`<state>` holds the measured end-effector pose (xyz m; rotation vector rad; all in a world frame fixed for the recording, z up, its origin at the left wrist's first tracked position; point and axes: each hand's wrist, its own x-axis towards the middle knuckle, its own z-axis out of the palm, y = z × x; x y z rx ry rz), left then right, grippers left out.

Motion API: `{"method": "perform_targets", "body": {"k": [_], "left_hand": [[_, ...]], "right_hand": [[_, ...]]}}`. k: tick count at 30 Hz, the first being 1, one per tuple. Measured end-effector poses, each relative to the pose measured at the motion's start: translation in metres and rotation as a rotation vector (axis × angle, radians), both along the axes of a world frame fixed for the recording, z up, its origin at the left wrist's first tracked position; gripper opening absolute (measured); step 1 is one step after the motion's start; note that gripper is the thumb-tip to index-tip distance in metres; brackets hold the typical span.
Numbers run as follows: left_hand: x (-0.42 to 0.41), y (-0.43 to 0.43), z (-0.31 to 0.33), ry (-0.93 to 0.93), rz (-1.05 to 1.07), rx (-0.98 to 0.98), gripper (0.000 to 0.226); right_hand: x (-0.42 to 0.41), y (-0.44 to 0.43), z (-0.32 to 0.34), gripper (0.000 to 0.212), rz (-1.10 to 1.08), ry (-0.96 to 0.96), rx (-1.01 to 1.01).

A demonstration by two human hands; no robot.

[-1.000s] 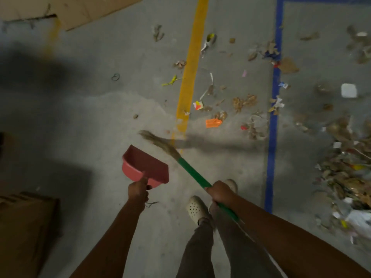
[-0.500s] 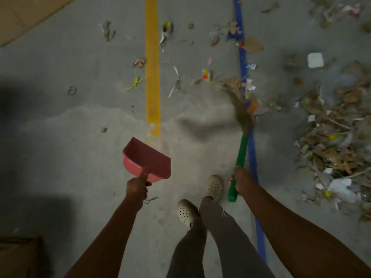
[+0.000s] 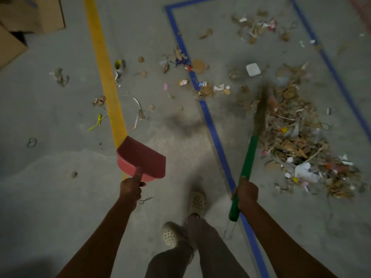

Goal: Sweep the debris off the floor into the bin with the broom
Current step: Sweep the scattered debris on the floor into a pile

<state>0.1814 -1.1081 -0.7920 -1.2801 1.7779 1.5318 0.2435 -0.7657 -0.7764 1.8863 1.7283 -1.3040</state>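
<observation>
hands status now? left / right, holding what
Left hand: closed, gripping the handle of the red dustpan, held above the floor.
Right hand: closed around the green handle of the broom, bristles at the debris pile.

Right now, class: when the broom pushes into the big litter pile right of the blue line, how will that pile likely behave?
The pile looks like dry leaves, paper scraps and twigs, so it is probably light and slides easily. Its pieces lie loose, so it will likely scatter rather than move as one.
</observation>
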Motion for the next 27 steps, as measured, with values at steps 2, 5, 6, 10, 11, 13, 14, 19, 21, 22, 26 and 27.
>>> {"method": "perform_targets", "body": {"k": [2, 5, 6, 10, 11, 13, 14, 19, 21, 22, 26, 27], "left_hand": [[-0.001, -0.002, 0.003, 0.005, 0.001, 0.001, 0.049], [0.005, -0.017, 0.004, -0.002, 0.019, 0.019, 0.051], [0.008, -0.025, 0.004, -0.006, 0.032, 0.025, 0.051], [0.029, -0.068, 0.002, -0.012, 0.095, 0.025, 0.049], [0.036, -0.081, 0.001, -0.016, 0.110, 0.017, 0.049], [0.051, -0.112, -0.002, -0.021, 0.145, 0.015, 0.050], [0.059, -0.130, -0.003, -0.024, 0.166, 0.015, 0.051], [0.108, -0.232, -0.008, -0.054, 0.257, 0.032, 0.056], [0.128, -0.276, -0.010, -0.085, 0.317, 0.009, 0.057], [0.138, -0.297, -0.011, -0.109, 0.347, -0.004, 0.056], [0.168, -0.373, -0.020, -0.162, 0.449, -0.041, 0.054], [0.172, -0.388, -0.023, -0.171, 0.463, -0.048, 0.055]], "right_hand": [[-0.003, -0.014, 0.005, 0.045, 0.035, 0.044, -0.016], [-0.003, -0.042, 0.015, 0.038, 0.109, 0.114, -0.084], [-0.002, -0.052, 0.015, 0.037, 0.162, 0.126, -0.093], [0.002, -0.099, 0.014, 0.036, 0.451, 0.134, -0.138], [0.001, -0.114, 0.015, 0.035, 0.515, 0.128, -0.157], [-0.002, -0.150, 0.021, 0.033, 0.644, 0.113, -0.177], [-0.003, -0.171, 0.023, 0.032, 0.714, 0.101, -0.184], [-0.003, -0.288, 0.021, 0.035, 1.061, 0.020, -0.245], [-0.001, -0.340, 0.016, 0.035, 1.195, -0.013, -0.267], [0.001, -0.365, 0.013, 0.034, 1.258, -0.029, -0.280], [0.009, -0.463, -0.004, 0.033, 1.482, -0.118, -0.314], [0.009, -0.484, -0.010, 0.036, 1.527, -0.144, -0.308]]}}
